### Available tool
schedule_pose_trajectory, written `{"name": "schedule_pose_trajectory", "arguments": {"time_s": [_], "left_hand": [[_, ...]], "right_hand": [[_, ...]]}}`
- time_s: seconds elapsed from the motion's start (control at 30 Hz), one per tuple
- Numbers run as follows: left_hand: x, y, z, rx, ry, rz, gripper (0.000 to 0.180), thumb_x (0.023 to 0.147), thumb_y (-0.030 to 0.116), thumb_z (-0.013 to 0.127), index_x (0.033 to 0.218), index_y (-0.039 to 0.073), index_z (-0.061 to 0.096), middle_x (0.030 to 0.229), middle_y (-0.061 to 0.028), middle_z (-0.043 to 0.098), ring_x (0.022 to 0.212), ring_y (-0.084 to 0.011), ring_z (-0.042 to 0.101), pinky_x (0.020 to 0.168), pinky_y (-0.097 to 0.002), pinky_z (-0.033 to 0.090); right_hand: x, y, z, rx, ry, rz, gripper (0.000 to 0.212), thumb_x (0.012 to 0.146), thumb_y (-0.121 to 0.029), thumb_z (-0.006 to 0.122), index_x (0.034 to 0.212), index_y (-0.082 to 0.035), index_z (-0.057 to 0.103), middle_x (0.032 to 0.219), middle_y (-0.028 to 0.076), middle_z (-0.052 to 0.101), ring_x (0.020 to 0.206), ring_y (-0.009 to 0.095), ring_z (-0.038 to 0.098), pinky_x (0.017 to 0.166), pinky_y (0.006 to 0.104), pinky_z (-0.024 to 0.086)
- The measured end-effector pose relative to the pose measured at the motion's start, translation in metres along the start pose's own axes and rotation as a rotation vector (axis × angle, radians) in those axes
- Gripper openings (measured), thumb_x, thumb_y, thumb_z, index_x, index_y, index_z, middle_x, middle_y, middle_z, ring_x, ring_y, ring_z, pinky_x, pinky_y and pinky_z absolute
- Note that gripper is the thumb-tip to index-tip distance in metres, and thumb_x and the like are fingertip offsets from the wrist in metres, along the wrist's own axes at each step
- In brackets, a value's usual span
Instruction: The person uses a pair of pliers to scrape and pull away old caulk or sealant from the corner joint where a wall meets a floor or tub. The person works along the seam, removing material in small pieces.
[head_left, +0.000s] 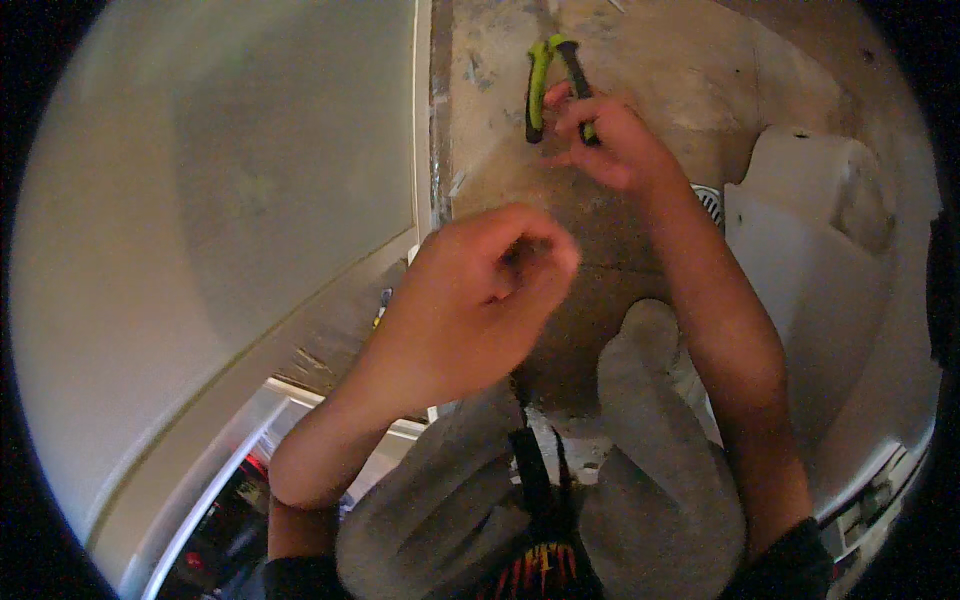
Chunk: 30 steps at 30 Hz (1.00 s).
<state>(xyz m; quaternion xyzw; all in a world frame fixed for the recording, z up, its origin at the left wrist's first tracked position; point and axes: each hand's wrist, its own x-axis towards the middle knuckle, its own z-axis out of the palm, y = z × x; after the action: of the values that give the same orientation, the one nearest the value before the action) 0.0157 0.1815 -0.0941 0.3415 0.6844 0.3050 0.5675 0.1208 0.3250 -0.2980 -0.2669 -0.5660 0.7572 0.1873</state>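
A pair of pliers point(539, 85) with green and black handles points away from me over the worn floor, its handles spread apart. The fingers of my right hand point(622, 145) are wrapped around the right-hand handle; the left-hand handle stands free of the palm. Nearer to me, my left hand point(490, 290) is raised and curled, its thumb and fingers closing round a dark hollow. What it holds, if anything, is hidden inside the curl.
Along the left runs a large pale panel point(280, 160) with a trim edge. A white smooth fixture point(800, 240) stands at the right, beside a small slotted grate point(707, 203). The brown floor point(680, 60) is stained and patchy. My grey-clad legs point(660, 450) are bent below.
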Motion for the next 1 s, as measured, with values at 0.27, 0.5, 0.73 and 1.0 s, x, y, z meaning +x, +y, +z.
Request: {"name": "schedule_pose_trajectory", "arguments": {"time_s": [0.27,0.5,0.73,1.0], "left_hand": [[-0.009,-0.09,-0.003,0.168,-0.147,-0.349,0.019,0.088,0.02,0.052,0.09,0.002,0.056,0.072,-0.0016,0.056,0.068,-0.01,0.055,0.061,-0.0243,0.045],[0.058,-0.139,0.024,-0.511,0.323,-0.298,0.03,0.088,0.036,0.048,0.089,0.007,0.055,0.08,-0.004,0.059,0.074,-0.0134,0.055,0.06,-0.0289,0.043],[0.116,-0.142,0.012,-1.132,0.171,-0.169,0.042,0.09,0.041,0.037,0.114,0.009,0.049,0.109,-0.0075,0.054,0.098,-0.0201,0.052,0.078,-0.0375,0.041],[0.147,-0.128,-0.002,-1.446,0.12,-0.268,0.046,0.091,0.042,0.032,0.121,0.01,0.046,0.128,-0.0081,0.046,0.118,-0.0274,0.042,0.1,-0.0452,0.029]], "right_hand": [[-0.018,-0.003,0.043,0.165,-0.116,0.665,0.031,0.068,-0.011,0.056,0.099,-0.008,0.051,0.088,0.001,0.05,0.076,0.015,0.047,0.067,0.0386,0.045],[0.019,-0.016,0.051,-0.905,-0.493,0.664,0.032,0.068,-0.019,0.06,0.096,-0.006,0.058,0.101,0.009,0.054,0.092,0.023,0.051,0.073,0.048,0.043],[0.009,-0.029,0.079,-1.904,0.012,-0.173,0.034,0.073,-0.028,0.058,0.098,-0.004,0.062,0.119,0.017,0.046,0.113,0.035,0.041,0.09,0.0655,0.027],[0.026,-0.008,0.089,-2.034,0.113,-0.386,0.036,0.077,-0.022,0.05,0.104,-0.001,0.06,0.116,0.018,0.048,0.114,0.035,0.04,0.092,0.0622,0.027]]}}
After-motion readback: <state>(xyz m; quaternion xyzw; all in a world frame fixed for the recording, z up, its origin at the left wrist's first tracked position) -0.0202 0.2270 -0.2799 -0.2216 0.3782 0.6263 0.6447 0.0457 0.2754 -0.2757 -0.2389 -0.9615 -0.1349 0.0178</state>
